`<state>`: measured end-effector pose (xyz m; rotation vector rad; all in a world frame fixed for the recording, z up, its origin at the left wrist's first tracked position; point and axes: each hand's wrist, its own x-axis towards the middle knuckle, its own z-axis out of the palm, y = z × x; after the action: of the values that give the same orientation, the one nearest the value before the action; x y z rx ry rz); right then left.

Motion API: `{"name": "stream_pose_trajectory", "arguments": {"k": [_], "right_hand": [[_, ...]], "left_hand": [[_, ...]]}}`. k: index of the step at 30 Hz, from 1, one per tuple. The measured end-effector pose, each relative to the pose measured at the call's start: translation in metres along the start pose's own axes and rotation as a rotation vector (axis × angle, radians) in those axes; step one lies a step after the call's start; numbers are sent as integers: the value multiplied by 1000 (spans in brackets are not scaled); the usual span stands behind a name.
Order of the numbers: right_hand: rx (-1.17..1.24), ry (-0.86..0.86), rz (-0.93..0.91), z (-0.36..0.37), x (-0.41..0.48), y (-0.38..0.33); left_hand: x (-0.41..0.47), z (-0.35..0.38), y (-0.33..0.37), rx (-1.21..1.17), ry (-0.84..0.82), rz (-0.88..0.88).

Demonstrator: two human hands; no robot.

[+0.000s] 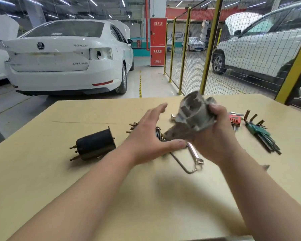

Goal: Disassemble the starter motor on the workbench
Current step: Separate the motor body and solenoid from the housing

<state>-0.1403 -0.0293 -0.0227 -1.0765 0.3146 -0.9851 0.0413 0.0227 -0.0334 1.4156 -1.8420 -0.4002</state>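
Grey cast housing (191, 117), held clear of the bench (146, 197) near its centre and gripped on the 3 o'clock flank by the curled fingers of the right hand (214, 136). Judged rigid, fairly heavy and ribbed enough not to slip, best taken round the broad flange rather than the narrow nose. Left hand (151, 138) at 9 o'clock, fingers straight and spread, holding nothing; motor body (96, 145) lying at 8 o'clock, wrench (195, 153) at 6, hex keys (262, 136) at 3.
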Motion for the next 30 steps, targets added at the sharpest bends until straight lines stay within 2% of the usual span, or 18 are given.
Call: {"name": "stream_pose_trajectory", "arguments": {"k": [2,6,9,11,14,17,22,24,26,27,28,30], "right_hand": [[130,71,44,21,4,16],[319,333,114,27,9,40],[237,431,164,23,7,47],[116,415,236,25,4,48],[115,403,332,28,1,42],[104,381,398,29,1,41],[227,211,463,42,0,49],[285,224,430,48,0,52],[297,245,379,49,-1,54],[155,260,328,46,-2,55],[-120,266,254,42,-5,55],[-835,184,115,37,-12,55]], "left_hand": [[4,12,15,-87,35,-49],[1,10,13,-161,151,-124],[-9,9,9,-364,231,-118],[-9,5,6,-444,375,-99],[-7,-16,-2,-401,540,-44],[-13,-35,-14,-330,486,-30],[-28,-37,-25,-180,249,-36],[-30,-41,-31,-174,279,-71],[-30,-46,-37,-183,414,-132],[-30,-50,-40,-159,485,-165],[-31,-54,-42,-116,531,-196],[-35,-61,-48,43,533,-202]]}}
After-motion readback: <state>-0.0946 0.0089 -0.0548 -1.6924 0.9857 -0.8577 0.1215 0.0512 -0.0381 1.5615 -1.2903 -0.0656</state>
